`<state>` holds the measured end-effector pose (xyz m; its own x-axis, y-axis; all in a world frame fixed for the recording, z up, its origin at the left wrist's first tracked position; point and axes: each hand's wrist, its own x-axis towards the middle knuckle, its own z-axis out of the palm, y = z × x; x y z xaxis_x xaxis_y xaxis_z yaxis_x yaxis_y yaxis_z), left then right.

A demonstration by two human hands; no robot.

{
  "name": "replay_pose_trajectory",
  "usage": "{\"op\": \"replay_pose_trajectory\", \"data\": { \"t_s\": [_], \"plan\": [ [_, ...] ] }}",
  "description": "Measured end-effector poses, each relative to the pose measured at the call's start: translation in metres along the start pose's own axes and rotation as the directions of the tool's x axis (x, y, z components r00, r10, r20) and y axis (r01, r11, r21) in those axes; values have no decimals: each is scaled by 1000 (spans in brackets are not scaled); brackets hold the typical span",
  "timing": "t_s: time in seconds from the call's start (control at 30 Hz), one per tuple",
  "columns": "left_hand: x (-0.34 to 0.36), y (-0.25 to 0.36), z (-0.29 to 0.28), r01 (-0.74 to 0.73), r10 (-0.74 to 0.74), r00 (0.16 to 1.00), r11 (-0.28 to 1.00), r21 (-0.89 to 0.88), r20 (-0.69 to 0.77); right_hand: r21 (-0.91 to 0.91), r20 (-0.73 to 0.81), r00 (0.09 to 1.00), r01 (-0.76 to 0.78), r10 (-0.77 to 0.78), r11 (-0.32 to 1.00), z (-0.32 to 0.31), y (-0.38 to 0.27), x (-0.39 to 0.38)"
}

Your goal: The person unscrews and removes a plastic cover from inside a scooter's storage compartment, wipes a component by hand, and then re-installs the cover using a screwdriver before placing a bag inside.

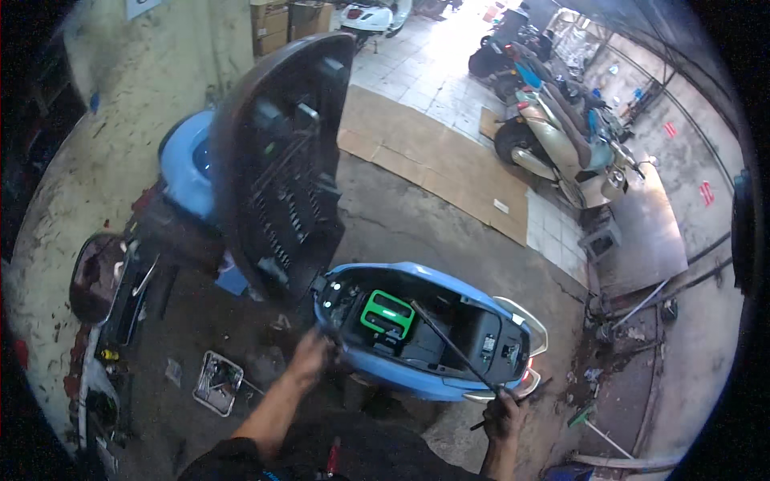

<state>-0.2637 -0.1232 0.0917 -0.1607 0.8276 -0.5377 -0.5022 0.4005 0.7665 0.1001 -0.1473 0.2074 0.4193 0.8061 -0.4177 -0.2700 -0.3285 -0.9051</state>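
A light-blue scooter body [385,369] stands before me, its seat [281,152] tipped up and its under-seat compartment exposed. My right hand [507,413] is closed around the crossbar of a long dark T-handle wrench [453,346]. The wrench's shaft slants forward and left over the compartment, its far end by a green-framed battery or box [388,315]. Whether the tip touches anything there, I cannot tell. Motion blurs my left hand [311,357], which is beside the scooter's near left edge; its fingers cannot be made out.
On the floor at left sits a small tray of tools [217,383]. A mirror [96,276] and loose parts lie along the left wall. Flattened cardboard [433,164] covers floor beyond the scooter. Other parked scooters [553,132] line the right side, near a leaning metal sheet [646,232].
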Motion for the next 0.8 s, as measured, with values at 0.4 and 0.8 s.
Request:
{"op": "replay_pose_trajectory", "data": {
  "t_s": [0.4,0.8],
  "plan": [
    [39,-2,31,-246,156,961,861,444,230,-217,203,975,139,-95,966,34,4,70],
    [-147,-254,-157,481,-180,748,810,335,-639,-459,705,-39,736,708,498,230,177,11]
  ]
}}
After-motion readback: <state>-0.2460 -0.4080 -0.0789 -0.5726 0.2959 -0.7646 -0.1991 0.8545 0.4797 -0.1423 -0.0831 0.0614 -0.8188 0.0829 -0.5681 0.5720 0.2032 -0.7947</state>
